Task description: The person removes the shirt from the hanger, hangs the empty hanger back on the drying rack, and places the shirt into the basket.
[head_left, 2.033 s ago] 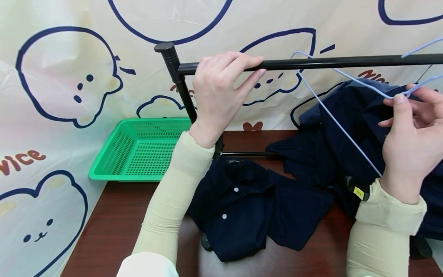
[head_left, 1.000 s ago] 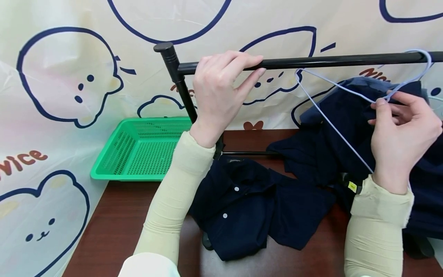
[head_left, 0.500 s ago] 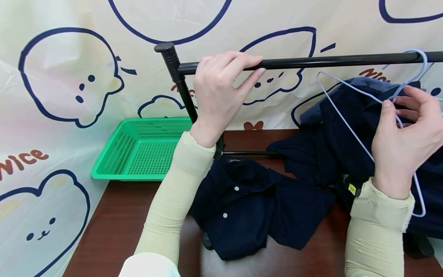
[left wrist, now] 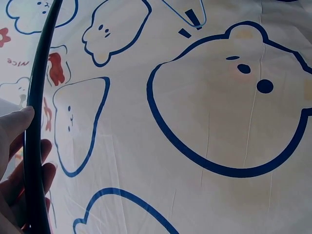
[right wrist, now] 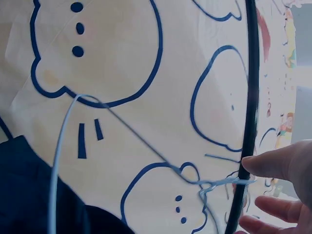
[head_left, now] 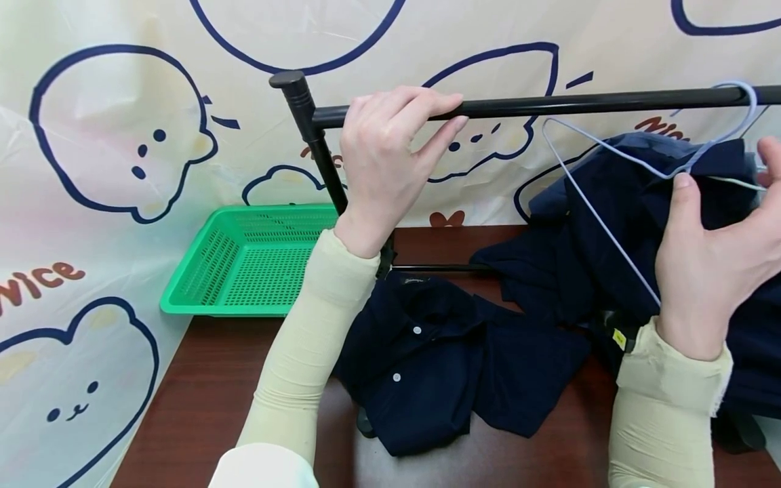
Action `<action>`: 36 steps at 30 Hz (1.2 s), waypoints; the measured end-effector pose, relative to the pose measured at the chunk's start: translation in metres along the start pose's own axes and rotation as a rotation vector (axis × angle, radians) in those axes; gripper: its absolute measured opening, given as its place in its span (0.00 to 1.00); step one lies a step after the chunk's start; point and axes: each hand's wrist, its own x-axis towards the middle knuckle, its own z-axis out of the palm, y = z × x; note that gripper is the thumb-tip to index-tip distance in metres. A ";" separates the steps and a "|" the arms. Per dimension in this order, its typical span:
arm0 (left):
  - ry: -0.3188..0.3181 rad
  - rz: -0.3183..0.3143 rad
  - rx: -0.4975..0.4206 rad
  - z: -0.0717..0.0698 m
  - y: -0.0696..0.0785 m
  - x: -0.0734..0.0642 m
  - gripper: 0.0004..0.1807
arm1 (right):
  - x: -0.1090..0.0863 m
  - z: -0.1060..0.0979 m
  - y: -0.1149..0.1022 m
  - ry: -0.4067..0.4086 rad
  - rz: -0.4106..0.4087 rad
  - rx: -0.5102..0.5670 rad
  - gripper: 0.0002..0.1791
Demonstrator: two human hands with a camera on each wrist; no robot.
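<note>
My left hand (head_left: 390, 159) grips a black clothes rail (head_left: 567, 105) near its left end. In the left wrist view, the thumb and fingers (left wrist: 48, 175) lie on either side of the rail. A light blue wire hanger (head_left: 702, 149) is hooked over the rail at the right, with no garment on it. My right hand (head_left: 708, 257) is beside it, fingers spread and thumb tip right at the hanger's neck. The right wrist view shows the hanger (right wrist: 134, 129) and the right hand (right wrist: 282, 180) near the rail.
A navy shirt (head_left: 421, 366) with white buttons lies on the brown table (head_left: 201, 407). Navy garments (head_left: 610, 237) fill the right side behind the right hand. A green basket (head_left: 226, 313) stands at the back left, beside the rack's upright post (head_left: 320, 159).
The hanger's hook went over the rail and its left corner shifted below it. My right hand pinched its neck, then spread its fingers. My left hand has stayed on the rail.
</note>
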 end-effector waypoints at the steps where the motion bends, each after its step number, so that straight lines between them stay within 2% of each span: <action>1: 0.002 0.001 0.000 0.000 0.000 0.000 0.11 | -0.001 -0.002 -0.002 -0.009 -0.003 -0.001 0.28; 12: 0.004 0.000 0.002 0.000 0.000 -0.001 0.12 | -0.016 -0.013 -0.030 -0.040 -0.137 0.139 0.30; 18: 0.008 0.000 0.002 0.000 0.000 0.000 0.11 | -0.027 -0.013 -0.047 -0.114 -0.211 0.344 0.28; 23: 0.011 0.001 0.005 0.000 0.000 0.000 0.11 | -0.040 -0.012 -0.059 -0.205 -0.225 0.472 0.26; 26: 0.011 0.002 0.006 0.000 0.001 0.000 0.11 | -0.046 -0.011 -0.061 -0.252 -0.235 0.493 0.27; 30: 0.010 0.002 0.009 0.000 0.001 0.000 0.11 | -0.055 -0.007 -0.058 -0.334 -0.257 0.470 0.27; 36: 0.006 -0.001 0.005 0.000 0.001 0.000 0.11 | -0.073 0.010 -0.040 -0.456 -0.283 0.435 0.28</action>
